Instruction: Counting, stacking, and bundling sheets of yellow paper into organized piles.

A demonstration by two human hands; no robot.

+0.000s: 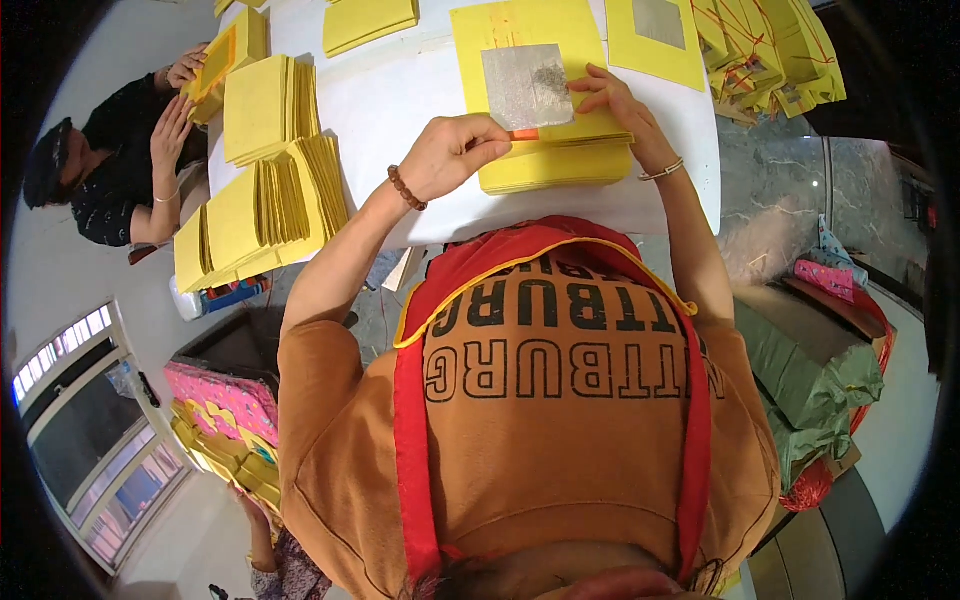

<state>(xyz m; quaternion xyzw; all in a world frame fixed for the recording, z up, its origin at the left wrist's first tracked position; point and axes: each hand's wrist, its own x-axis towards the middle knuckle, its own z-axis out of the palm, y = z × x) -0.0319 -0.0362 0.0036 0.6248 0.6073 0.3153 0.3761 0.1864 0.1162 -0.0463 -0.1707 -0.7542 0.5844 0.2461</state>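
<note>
A stack of yellow paper (560, 165) lies on the white table in front of me. On it is a yellow sheet (470, 40) bearing a silver foil square (515, 85) with a dark grey smudge at its right side. A small orange strip (526, 134) shows along the foil's near edge. My left hand (450, 157) is closed in a pinch at the strip's left end; what lies between thumb and finger is hidden. My right hand (620, 112) is open, fingers stretched over the foil's right edge and the yellow paper.
Stacks of yellow paper (265, 215) stand along the table's left side. Another yellow sheet with a silver square (660, 45) lies at the far right, beside bundles tied with red string (775, 50). A co-worker (120, 180) handles a yellow stack at the left. Green wrapped bundles (815, 375) sit right of me.
</note>
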